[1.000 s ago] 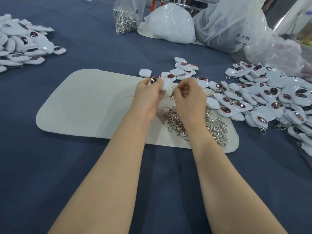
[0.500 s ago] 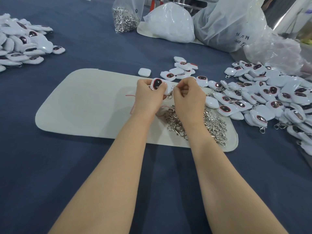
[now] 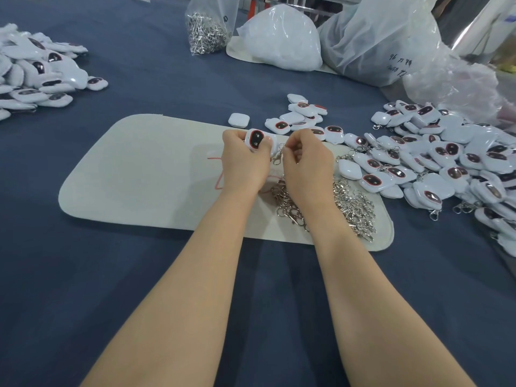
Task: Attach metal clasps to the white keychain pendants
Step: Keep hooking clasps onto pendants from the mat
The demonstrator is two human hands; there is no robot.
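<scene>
My left hand (image 3: 244, 163) grips a white keychain pendant (image 3: 258, 140) with a dark red-rimmed window, its face turned up. My right hand (image 3: 305, 162) pinches a metal clasp (image 3: 278, 156) that hangs between the two hands, right at the pendant's edge. Both hands hover over a white mat (image 3: 145, 174). A loose heap of metal clasps (image 3: 351, 203) lies on the mat under and right of my right wrist. Whether the clasp is hooked into the pendant is hidden by my fingers.
A big pile of white pendants (image 3: 446, 160) spreads across the blue cloth at right, some with clasps. Another pendant pile (image 3: 36, 76) sits far left. A clear bag of clasps (image 3: 206, 32) and white plastic bags (image 3: 282, 40) stand at the back. A red thread (image 3: 216, 174) lies on the mat.
My left hand has turned the pendant so its dark window faces up and drawn it closer to the clasp in my right hand. Both hands stay in the same spot.
</scene>
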